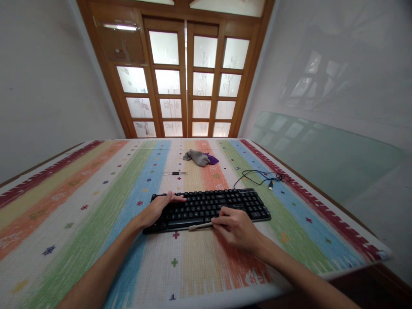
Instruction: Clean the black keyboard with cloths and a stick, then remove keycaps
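Note:
A black keyboard (206, 208) lies on the striped tablecloth, slightly angled. My left hand (157, 208) rests over its left end, fingers stretched across the keys. Pinched between the fingers of my right hand (236, 227) is a thin brush (201, 226), its pale tip pointing left along the keyboard's front edge by the space bar. Most of the brush handle is hidden in that hand. From the keyboard's back edge a black cable (254, 172) runs right, ending in a USB plug (271, 185).
Behind the keyboard lies a crumpled grey cloth (196, 157) with a purple cloth (211, 159) against it. A small black piece with thin pale ends (175, 173) lies to their left. The tablecloth (80, 227) reaches toward wooden glazed doors (186, 77); walls stand on both sides.

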The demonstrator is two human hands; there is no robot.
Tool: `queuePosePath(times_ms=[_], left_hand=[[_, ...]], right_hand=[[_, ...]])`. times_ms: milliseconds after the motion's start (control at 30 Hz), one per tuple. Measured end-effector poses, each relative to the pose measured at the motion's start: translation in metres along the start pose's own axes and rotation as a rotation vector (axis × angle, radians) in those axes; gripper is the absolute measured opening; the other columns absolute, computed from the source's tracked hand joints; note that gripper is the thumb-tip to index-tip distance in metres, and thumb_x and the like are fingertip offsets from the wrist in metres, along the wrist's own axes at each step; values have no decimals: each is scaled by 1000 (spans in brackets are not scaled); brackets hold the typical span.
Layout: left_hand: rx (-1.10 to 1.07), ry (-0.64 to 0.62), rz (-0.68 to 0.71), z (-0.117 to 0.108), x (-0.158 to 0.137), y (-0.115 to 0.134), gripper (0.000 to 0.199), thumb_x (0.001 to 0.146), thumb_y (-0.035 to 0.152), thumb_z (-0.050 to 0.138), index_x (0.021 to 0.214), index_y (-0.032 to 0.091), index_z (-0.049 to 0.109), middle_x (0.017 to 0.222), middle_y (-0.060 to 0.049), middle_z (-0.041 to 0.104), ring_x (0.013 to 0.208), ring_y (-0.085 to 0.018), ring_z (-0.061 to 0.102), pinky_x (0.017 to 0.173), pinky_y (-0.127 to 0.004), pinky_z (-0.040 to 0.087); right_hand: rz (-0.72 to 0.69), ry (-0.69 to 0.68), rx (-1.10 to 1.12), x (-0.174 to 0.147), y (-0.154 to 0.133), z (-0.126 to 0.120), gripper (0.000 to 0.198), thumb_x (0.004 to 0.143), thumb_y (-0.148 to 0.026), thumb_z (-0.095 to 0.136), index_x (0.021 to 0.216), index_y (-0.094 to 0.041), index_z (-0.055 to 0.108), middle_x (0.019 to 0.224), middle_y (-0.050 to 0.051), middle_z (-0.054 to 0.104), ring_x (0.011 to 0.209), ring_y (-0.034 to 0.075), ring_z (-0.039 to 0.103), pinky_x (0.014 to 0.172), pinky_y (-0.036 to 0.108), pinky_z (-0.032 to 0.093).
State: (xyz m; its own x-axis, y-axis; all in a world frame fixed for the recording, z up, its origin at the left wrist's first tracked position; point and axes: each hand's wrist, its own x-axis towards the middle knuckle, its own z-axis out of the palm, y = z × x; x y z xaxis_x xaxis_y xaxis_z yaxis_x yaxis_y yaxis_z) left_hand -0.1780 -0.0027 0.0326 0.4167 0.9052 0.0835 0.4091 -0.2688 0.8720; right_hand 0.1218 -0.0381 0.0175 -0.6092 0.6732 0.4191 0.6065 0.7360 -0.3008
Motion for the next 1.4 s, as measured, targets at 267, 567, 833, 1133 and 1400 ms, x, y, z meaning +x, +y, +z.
queuePosePath(times_ms=[267, 567, 833, 1133, 1400], left_hand=[[63, 4, 22, 0, 1, -4, 68, 97, 65, 23, 113, 23, 75, 126, -3, 69, 128, -29, 55, 119, -49, 26], [95, 15, 2, 1, 3, -6, 64, 99, 59, 24, 115, 22, 74, 127, -4, 69, 126, -28, 57, 118, -46, 29], [111, 16, -24, 2, 2, -3, 56, 98, 58, 30, 114, 27, 74, 127, -1, 69, 126, -28, 57, 118, -46, 29], [115, 28, -13, 3, 2, -5, 53, 97, 58, 33, 112, 28, 75, 127, 0, 69, 125, -28, 58, 118, -47, 28], [94, 40, 1, 3, 3, -7, 46, 96, 55, 39, 111, 31, 75, 125, 2, 70, 126, -28, 57, 118, -45, 29]], right_hand=[[51, 11, 0, -17, 13, -12, 24, 90, -19, 55, 89, -21, 79, 73, 4, 62, 63, 12, 55, 57, 24, 37], [70, -4, -45, -33, 31, -31, 25, 93, -25, 54, 93, -22, 79, 73, 4, 63, 61, 12, 57, 56, 24, 40], [104, 2, -46, -46, 44, -47, 27, 95, -31, 54, 93, -23, 79, 75, 5, 65, 63, 13, 59, 59, 25, 44], [149, -25, -35, -63, 61, -59, 26, 94, -35, 56, 94, -23, 80, 77, 6, 67, 66, 14, 62, 61, 26, 46], [216, -25, -60, -80, 77, -71, 26, 94, -37, 56, 94, -25, 80, 71, 4, 65, 58, 13, 58, 58, 26, 44]])
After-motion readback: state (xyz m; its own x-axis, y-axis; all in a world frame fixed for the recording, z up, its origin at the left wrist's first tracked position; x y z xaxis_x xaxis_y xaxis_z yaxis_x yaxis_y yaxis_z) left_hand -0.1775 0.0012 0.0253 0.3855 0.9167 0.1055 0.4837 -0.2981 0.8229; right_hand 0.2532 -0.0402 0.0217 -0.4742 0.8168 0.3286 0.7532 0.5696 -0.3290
